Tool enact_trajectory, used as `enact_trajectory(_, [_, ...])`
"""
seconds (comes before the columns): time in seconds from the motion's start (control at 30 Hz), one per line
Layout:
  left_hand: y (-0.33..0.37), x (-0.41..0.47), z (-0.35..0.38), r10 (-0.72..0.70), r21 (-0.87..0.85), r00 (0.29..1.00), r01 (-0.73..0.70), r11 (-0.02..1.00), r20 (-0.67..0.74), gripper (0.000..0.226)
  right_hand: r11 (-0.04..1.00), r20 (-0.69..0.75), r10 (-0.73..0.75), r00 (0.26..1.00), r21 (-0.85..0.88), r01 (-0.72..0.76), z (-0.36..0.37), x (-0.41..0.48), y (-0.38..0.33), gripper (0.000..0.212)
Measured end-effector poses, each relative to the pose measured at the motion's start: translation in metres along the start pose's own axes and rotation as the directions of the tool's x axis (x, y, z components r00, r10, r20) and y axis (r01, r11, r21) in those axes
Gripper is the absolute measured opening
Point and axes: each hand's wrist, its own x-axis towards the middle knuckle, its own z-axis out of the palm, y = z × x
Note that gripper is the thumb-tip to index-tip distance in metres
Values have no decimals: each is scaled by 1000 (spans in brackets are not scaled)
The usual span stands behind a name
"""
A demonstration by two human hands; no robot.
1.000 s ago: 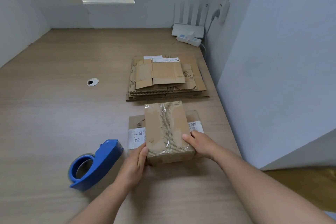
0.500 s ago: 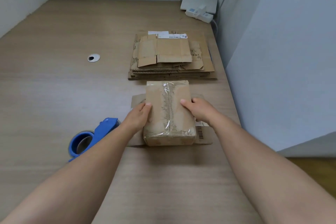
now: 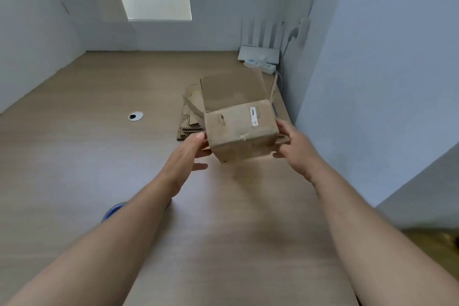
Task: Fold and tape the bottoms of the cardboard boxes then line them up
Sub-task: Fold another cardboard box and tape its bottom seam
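1. A person holds a small cardboard box [image 3: 242, 129] in the air over a wooden table [image 3: 74, 156], tilted, with its open mouth turned up and away. It hangs just in front of a stack of flat cardboard [image 3: 190, 107] and touches neither that nor the table.

2. The left hand [image 3: 185, 156] takes the box's lower left edge between thumb and forefinger, the other fingers loose and spread below. The right hand [image 3: 296, 148] clasps the right side, thumb on top and fingers curled beneath.

3. The box looks light: it is held at arm's length with fingertips alone. Its walls seem stiff enough to keep square, though worn corrugated board of this kind will probably dent under a hard pinch.

4. The safest hold appears to be the one in use, on the two opposite side walls near the base. The top flaps [image 3: 231, 89] stand loose and splayed and would likely bend if used as handles.

5. The cardboard looks dry and matt, so it is unlikely to slip. A small white label [image 3: 253, 117] sits on the near wall.

6. Nothing shows inside the box; only its bare far wall is visible, and its floor is hidden by the near wall. Tape on the underside cannot be made out.

7. A blue tape dispenser [image 3: 113, 211] lies on the table, mostly hidden under the left forearm.
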Motion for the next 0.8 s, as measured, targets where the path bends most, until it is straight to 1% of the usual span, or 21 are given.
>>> enact_trajectory(0.07, [-11, -8, 1, -65, -100, 998, 65, 993, 4, 36, 994, -6, 101, 995, 43, -100, 3, -6, 15, 55])
enact_trajectory(0.13, [-25, -14, 4, -161, -135, 986, 154, 979, -38, 35, 970, 0, 245, 970, 6, -245, 8, -12, 33, 39])
enact_trajectory(0.2, [-39, -20, 8, -273, -107, 960, 265, 958, -58, 35, 933, 26, 360, 933, -38, -359, 14, -18, 50, 29])
enact_trajectory(0.27, [-49, -26, 12, -330, -13, 944, 330, 944, -13, 38, 906, 47, 422, 905, -48, -420, 20, -24, 62, 24])
enact_trajectory(0.33, [-55, -29, 15, -333, 45, 943, 332, 942, 16, 39, 898, 43, 438, 898, -60, -435, 23, -29, 65, 24])
enact_trajectory(0.4, [-53, -29, 16, -319, 69, 948, 319, 945, -12, 33, 905, 44, 425, 904, -61, -422, 24, -31, 61, 21])
enact_trajectory(0.43, [-51, -28, 16, -306, 98, 951, 308, 946, -33, 34, 912, 47, 409, 911, -58, -407, 24, -30, 58, 18])
enact_trajectory(0.5, [-46, -24, 17, -273, 181, 958, 284, 941, -86, 46, 925, 29, 380, 924, -4, -380, 21, -28, 51, 11])
enact_trajectory(0.57, [-39, -20, 17, -223, 244, 964, 254, 936, -146, 49, 935, -24, 347, 937, 87, -344, 20, -22, 44, 10])
enact_trajectory(0.6, [-38, -18, 16, -211, 263, 964, 247, 932, -159, 49, 939, -53, 337, 940, 86, -332, 19, -19, 40, 10])
enact_trajectory(0.67, [-35, -12, 15, -218, 303, 962, 259, 917, -163, 48, 945, -96, 324, 941, 2, -326, 20, -15, 33, 12])
enact_trajectory(0.73, [-31, -10, 13, -230, 372, 960, 274, 887, -158, 39, 937, -126, 292, 948, -161, -310, 21, -14, 30, 14])
enact_trajectory(0.8, [-29, -11, 4, -238, 439, 958, 284, 852, -157, 28, 897, -79, 314, 946, -301, -323, 20, -16, 26, 21])
